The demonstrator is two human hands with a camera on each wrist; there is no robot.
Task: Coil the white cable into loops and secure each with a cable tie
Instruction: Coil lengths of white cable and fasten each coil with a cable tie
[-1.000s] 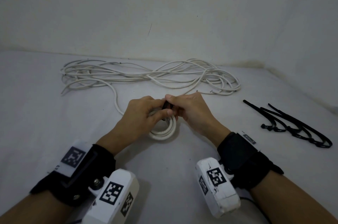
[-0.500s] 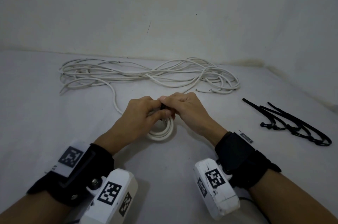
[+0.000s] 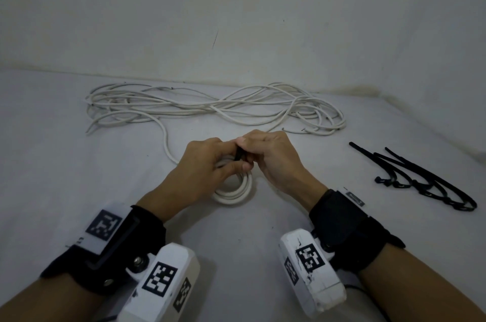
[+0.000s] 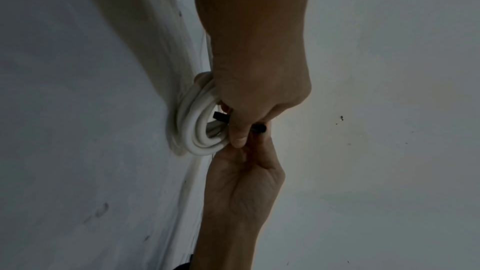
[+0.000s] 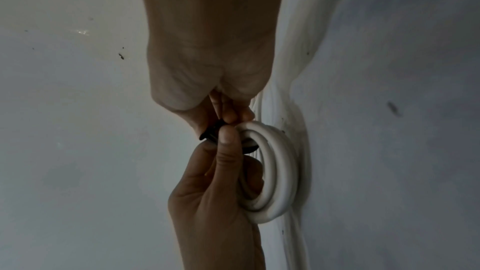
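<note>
Nearest, the small coil of white cable rests on the table under both hands. The left hand pinches its strands together; the right hand pinches the black cable tie around them. If either pinch slackens, the loops could spring apart. Beyond, the loose cable lies tangled and could snag.

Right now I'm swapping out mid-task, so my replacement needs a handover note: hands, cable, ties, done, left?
Left hand holds the small white coil and pinches the black cable tie.
Right hand pinches the same tie at the coil's top.
Done: one small coil wound. Whether the tie is fastened can't be told.
Left: the loose cable pile behind; spare ties lie to the right.
</note>
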